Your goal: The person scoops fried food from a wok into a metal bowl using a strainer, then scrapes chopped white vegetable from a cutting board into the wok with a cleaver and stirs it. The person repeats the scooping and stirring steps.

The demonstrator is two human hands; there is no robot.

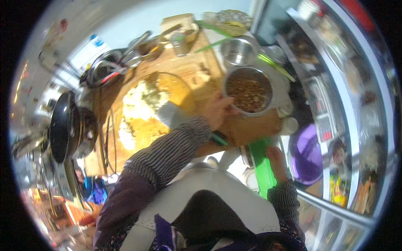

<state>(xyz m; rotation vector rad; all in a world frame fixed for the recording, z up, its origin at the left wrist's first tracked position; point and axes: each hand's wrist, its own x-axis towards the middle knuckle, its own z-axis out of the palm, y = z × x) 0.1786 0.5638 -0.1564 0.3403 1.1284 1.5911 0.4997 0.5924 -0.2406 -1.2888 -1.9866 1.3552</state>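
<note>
My left hand [217, 111] reaches out from a striped sleeve and grips the near rim of a steel bowl [268, 106] filled with a brown chopped mix. The bowl sits at the right end of a wooden board [190, 71]. Beside the hand lies a grey flat blade [171, 115], over a large glass bowl [178, 90] of yellow and white food. My right hand [277, 161] is lower right, with its fingers on a bright green flat strip [261, 165] by the board's edge.
An empty steel bowl [239, 51] and long green stalks [274, 66] lie beyond the filled bowl. A black wok [63, 125] stands at the left, a purple basin [307, 157] at the right. Utensils and small containers crowd the board's far end [150, 48].
</note>
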